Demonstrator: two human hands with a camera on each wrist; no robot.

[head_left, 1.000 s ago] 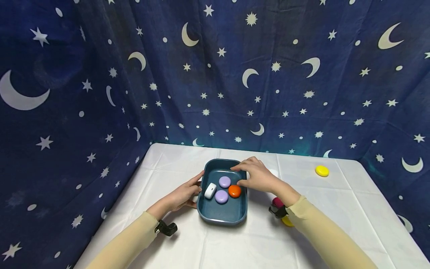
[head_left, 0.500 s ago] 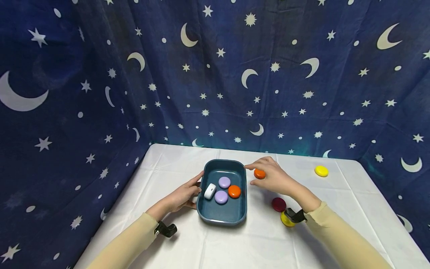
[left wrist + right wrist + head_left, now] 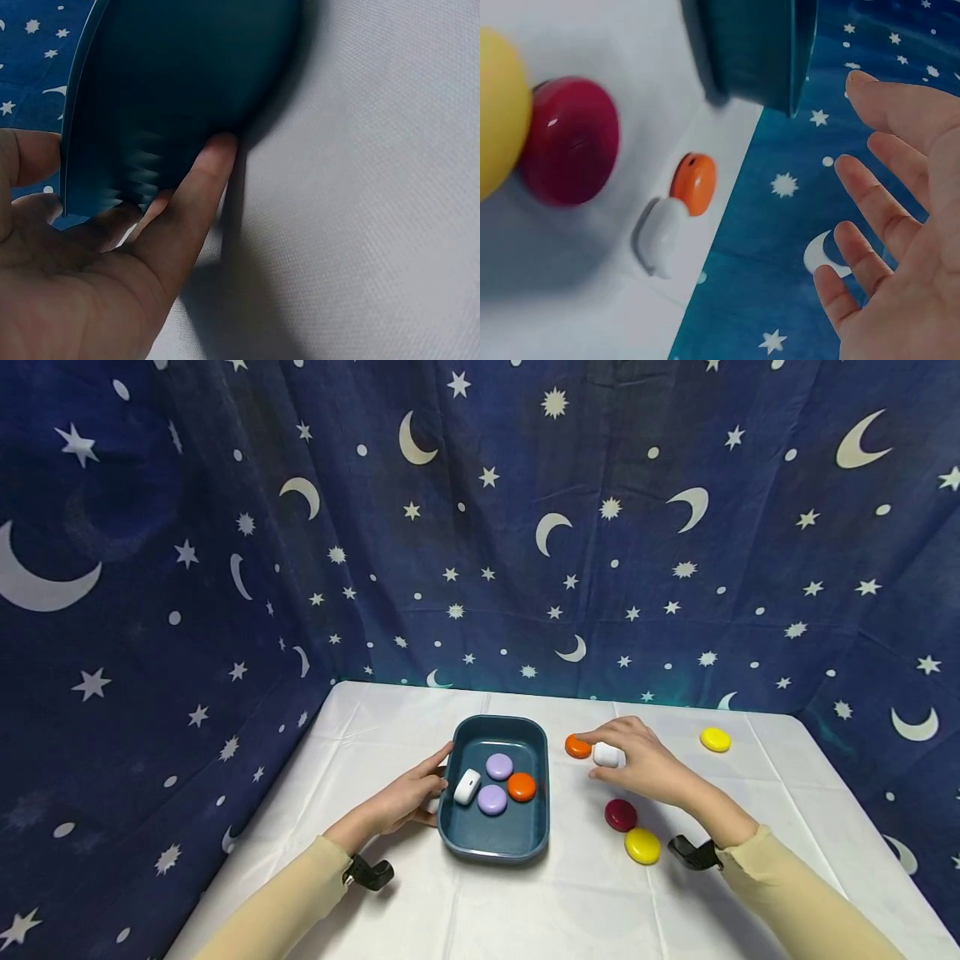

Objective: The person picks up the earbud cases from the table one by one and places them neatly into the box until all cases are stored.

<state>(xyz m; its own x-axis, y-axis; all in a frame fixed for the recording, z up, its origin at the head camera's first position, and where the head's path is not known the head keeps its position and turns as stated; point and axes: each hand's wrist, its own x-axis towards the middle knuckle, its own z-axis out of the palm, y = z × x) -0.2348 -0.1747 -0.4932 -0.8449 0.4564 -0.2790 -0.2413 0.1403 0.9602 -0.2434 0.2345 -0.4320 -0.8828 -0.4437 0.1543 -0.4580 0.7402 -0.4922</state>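
Observation:
My left hand (image 3: 401, 793) lies along the left outer side of a dark teal tray (image 3: 498, 840); in the left wrist view its fingertips touch the tray's wall (image 3: 180, 67). Two lilac discs (image 3: 492, 800), an orange disc (image 3: 522, 787) and a white rounded case-like piece (image 3: 467, 787) sit inside. To the tray's right, my right hand (image 3: 641, 764) hovers over a white rounded piece (image 3: 606, 754), beside a second orange disc (image 3: 577, 746). In the right wrist view, my right hand (image 3: 907, 217) has spread fingers and holds nothing; the white piece (image 3: 660, 236) lies apart from it.
A dark red disc (image 3: 621, 815) and a yellow disc (image 3: 642, 846) lie close together nearer me. Another yellow disc (image 3: 716, 740) is at the far right of the white-covered table (image 3: 555, 910). A starry blue curtain (image 3: 510, 552) stands behind and at both sides.
My right hand has moved right, from over the tray past the outer orange disc to the white piece. It uncovers the red and yellow discs. My left hand stays at the tray.

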